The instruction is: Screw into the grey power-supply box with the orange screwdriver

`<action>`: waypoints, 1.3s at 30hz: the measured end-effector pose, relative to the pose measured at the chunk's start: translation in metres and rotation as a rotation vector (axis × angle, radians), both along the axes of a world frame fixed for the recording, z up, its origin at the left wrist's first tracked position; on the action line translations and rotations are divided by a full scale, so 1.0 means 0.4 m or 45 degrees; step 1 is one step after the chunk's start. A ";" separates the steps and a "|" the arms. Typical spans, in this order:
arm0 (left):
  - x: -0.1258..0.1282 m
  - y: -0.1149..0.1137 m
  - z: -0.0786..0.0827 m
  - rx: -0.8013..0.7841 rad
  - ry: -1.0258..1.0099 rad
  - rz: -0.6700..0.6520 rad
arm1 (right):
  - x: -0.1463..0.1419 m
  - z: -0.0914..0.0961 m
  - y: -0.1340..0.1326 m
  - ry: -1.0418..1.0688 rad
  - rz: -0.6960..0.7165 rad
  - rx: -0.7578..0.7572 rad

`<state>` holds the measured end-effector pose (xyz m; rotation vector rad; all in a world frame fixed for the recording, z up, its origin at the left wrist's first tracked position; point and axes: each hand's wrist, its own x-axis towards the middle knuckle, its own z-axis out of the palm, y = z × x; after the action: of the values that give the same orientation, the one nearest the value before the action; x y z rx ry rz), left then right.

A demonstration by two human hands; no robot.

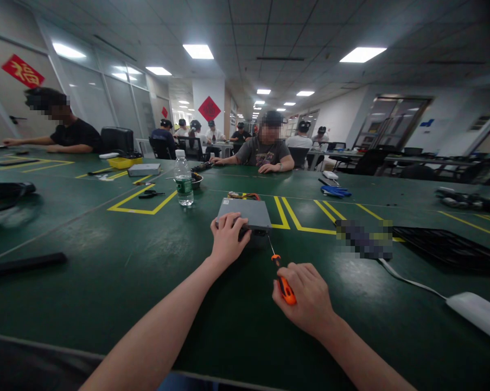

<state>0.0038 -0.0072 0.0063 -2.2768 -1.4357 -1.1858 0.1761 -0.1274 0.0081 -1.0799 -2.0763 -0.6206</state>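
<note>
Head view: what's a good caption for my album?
Left hand on a grey box, right hand holding an orange-handled screwdriver beside it.

On a table (155,304), a power supply unit (253,212) lies centrally, the left hand (227,236) on its near left part and a screwdriver (286,291), in the right hand (310,296), at its near right corner. A water bottle (183,183) stands to its left; gloves (335,191) lie farther back, right. Across the table sits a person (265,149).

Clear bottle (183,184) stands upright, just beside a bowl (198,178). Yellow basket (125,162) sits farther back, to the left. Blue gloves (335,191) lie to the right. White cable (411,282) runs to a white block (478,312); black panel (444,247) lies beyond the cable.
</note>
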 end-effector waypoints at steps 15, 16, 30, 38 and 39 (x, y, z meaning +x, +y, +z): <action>-0.001 -0.001 0.001 0.004 0.008 0.005 | 0.006 -0.001 0.001 0.071 -0.016 0.012; -0.001 -0.001 0.001 0.004 0.007 0.005 | 0.005 -0.002 0.001 0.044 -0.012 0.027; 0.000 -0.001 0.001 -0.010 0.009 0.006 | 0.006 0.005 0.000 0.059 -0.021 0.063; 0.000 0.000 0.000 -0.006 0.000 0.007 | 0.001 -0.002 0.003 -0.027 -0.025 0.105; 0.001 0.000 0.000 -0.005 0.000 0.006 | -0.002 -0.001 0.002 -0.041 -0.027 0.098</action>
<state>0.0040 -0.0072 0.0061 -2.2744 -1.4444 -1.1830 0.1754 -0.1268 0.0077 -1.0562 -2.0532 -0.7266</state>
